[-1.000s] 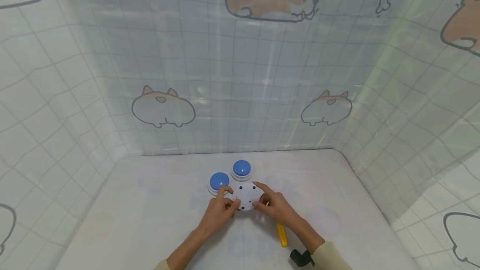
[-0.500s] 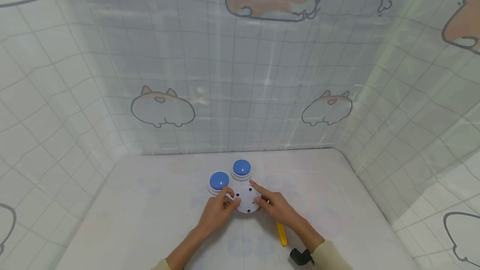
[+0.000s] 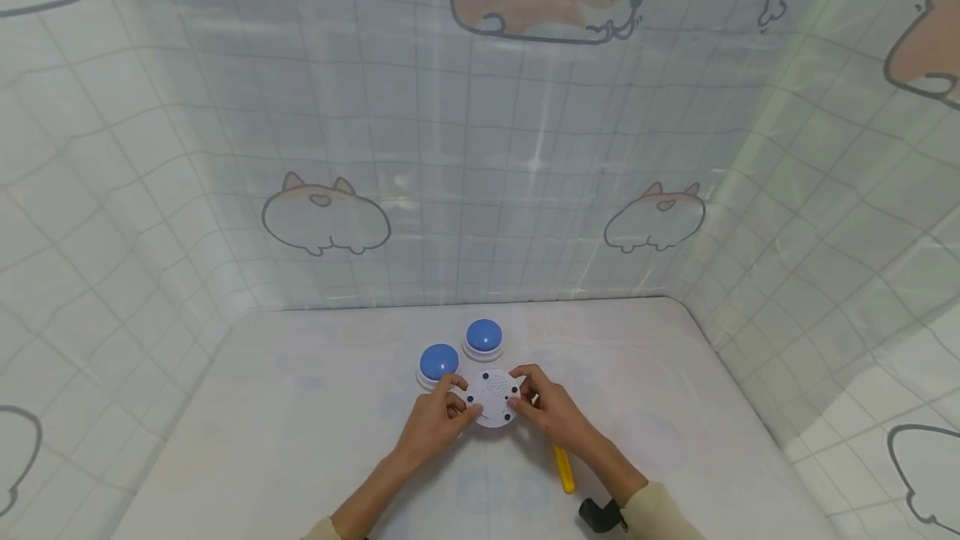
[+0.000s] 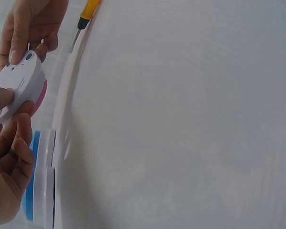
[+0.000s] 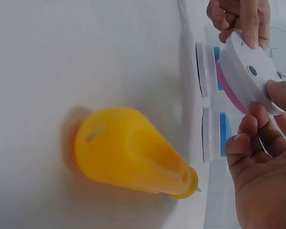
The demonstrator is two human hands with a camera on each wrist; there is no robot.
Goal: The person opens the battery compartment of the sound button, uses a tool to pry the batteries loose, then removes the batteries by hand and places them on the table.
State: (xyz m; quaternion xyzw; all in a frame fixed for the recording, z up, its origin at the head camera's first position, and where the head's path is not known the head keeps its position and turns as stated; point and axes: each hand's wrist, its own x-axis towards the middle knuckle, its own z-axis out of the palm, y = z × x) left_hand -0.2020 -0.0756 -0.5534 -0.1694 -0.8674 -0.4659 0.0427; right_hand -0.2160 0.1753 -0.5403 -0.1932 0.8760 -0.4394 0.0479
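Note:
Between both hands I hold a round white buzzer button [image 3: 495, 397] upside down. Its flat underside, with several dark round spots and a patch of small holes, faces up. Its pink cap [image 5: 232, 89] points down and shows in the wrist views. My left hand [image 3: 435, 422] pinches the left edge, thumb on top and fingers beneath. At the opposite edge, my right hand [image 3: 558, 413] grips it the same way. A screwdriver [image 5: 128, 148] with a yellow handle lies on the table below my right forearm; its metal shaft [image 4: 75, 40] shows in the left wrist view.
Two blue-capped white buttons, one nearer [image 3: 438, 363] and one farther back [image 3: 483, 337], stand upright just beyond my hands. A black object [image 3: 598, 515] is beside my right sleeve. Patterned white sheeting [image 3: 495, 148] rises behind and at both sides of the table [image 3: 300, 432].
The white button has turned counterclockwise in my hands, its dark spots shifting round. My right index finger stretched out half a second ago and is now bent back at the rim. My left hand barely moved.

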